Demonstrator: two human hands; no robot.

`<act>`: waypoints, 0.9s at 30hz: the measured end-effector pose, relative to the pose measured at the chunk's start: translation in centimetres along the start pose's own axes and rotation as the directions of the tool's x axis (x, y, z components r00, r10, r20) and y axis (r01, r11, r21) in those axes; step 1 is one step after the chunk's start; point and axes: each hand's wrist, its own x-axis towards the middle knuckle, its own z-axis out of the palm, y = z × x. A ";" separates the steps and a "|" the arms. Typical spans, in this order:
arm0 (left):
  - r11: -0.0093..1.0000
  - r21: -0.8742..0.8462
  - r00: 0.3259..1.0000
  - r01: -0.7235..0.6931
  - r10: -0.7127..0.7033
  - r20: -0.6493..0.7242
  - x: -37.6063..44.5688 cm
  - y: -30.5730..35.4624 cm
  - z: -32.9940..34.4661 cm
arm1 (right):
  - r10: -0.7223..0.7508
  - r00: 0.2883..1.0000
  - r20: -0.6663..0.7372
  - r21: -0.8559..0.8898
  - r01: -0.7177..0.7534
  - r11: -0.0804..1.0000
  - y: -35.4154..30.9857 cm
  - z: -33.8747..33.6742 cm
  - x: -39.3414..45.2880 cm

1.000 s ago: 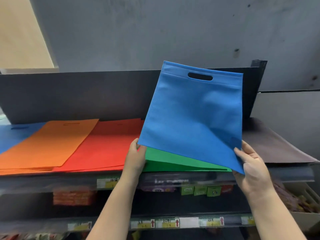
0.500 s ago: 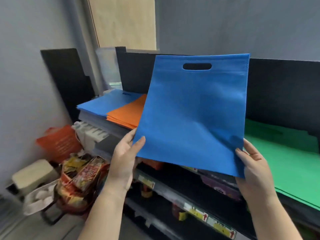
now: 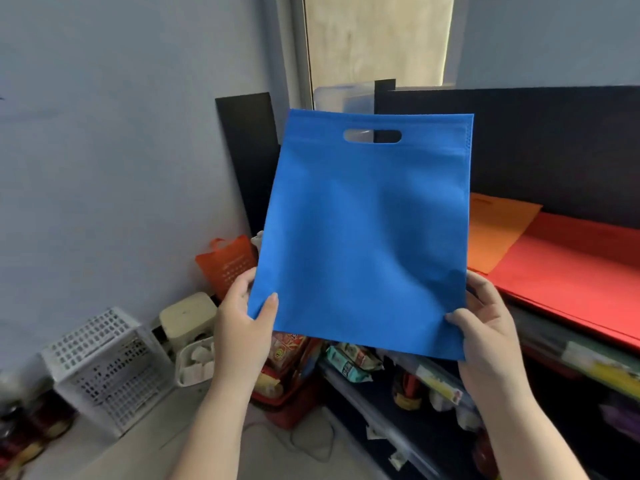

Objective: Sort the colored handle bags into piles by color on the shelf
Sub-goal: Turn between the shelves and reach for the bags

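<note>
One blue handle bag [image 3: 363, 237] was up in the air in front of the person, held upright and flat with its cut-out handle slot at the top, well clear of the shelf [image 3: 568, 336] to the right. The left hand [image 3: 242, 327] pinched the lower left corner, thumb on the front face and fingers behind; the right hand [image 3: 485, 330] pinched the lower right corner the same way. This looked like the carrying step of the sort: the bag was in hand but not yet laid on any pile. On the shelf's top level lay an orange pile [image 3: 498, 226] and, just beside it, a red pile [image 3: 571, 275]; no blue pile showed, and it may have been hidden behind the bag. The next move probably called for finding that pile and laying the bag flat on it, edges squared. An orange tote [image 3: 225, 263] on the floor carried pale printing too blurred to read, as were the shelf-edge labels and snack packets below.
</note>
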 end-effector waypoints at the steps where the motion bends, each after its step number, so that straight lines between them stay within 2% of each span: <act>1: 1.000 0.006 1.000 -0.006 0.006 -0.010 0.8 -0.6 -0.6 | -0.003 1.000 0.007 -0.017 0.003 1.000 0.4 1.1 0.3; 8: 0.999 -0.032 0.999 0.004 -0.005 -0.033 7.1 -4.6 -1.7 | -0.059 0.997 0.042 -0.164 0.065 0.984 2.6 6.6 4.2; 17: 0.999 -0.022 0.999 -0.049 0.050 0.013 18.9 -8.4 2.5 | -0.236 0.972 -0.006 -0.317 0.222 0.922 5.5 11.5 15.0; 23: 0.991 -0.053 0.990 -0.121 0.125 0.069 26.6 -10.1 6.8 | -0.357 0.932 -0.060 -0.438 0.297 0.848 6.5 12.8 21.9; 27: 0.984 -0.035 0.976 -0.177 0.180 0.126 30.8 -10.9 9.6 | -0.423 0.901 -0.100 -0.602 0.284 0.747 6.6 13.0 24.9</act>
